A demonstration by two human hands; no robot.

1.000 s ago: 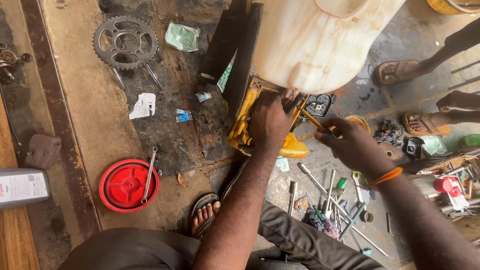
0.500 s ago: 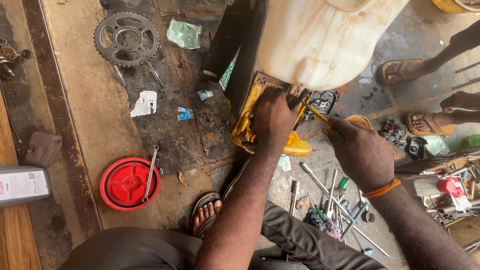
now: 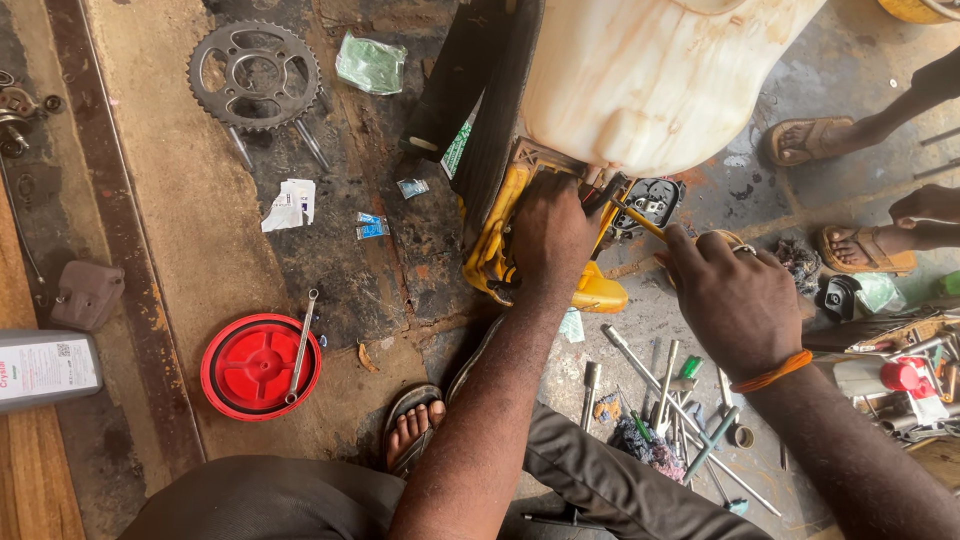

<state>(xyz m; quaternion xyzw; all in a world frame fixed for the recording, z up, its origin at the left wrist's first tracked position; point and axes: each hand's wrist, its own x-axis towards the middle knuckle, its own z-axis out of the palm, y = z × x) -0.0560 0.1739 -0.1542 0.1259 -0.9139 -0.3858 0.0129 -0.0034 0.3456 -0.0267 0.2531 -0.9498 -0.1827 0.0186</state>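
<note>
A yellow machine frame (image 3: 495,250) lies on the oily floor under a large cream plastic tank (image 3: 650,80). My left hand (image 3: 548,235) presses down on the yellow frame, fingers wrapped over its top edge. My right hand (image 3: 735,300) grips a thin yellow-handled tool (image 3: 640,220) whose tip points into the black part (image 3: 652,200) beside the frame. An orange band circles my right wrist.
A toothed sprocket (image 3: 255,75) and bolts lie top left. A red round lid (image 3: 260,365) carries a wrench. Loose spanners and sockets (image 3: 670,400) litter the floor by my knee. Other people's sandalled feet (image 3: 860,250) stand at right. A grey bottle (image 3: 45,365) lies at left.
My right hand has shifted slightly right and down with the tool. My left hand stays on the yellow frame.
</note>
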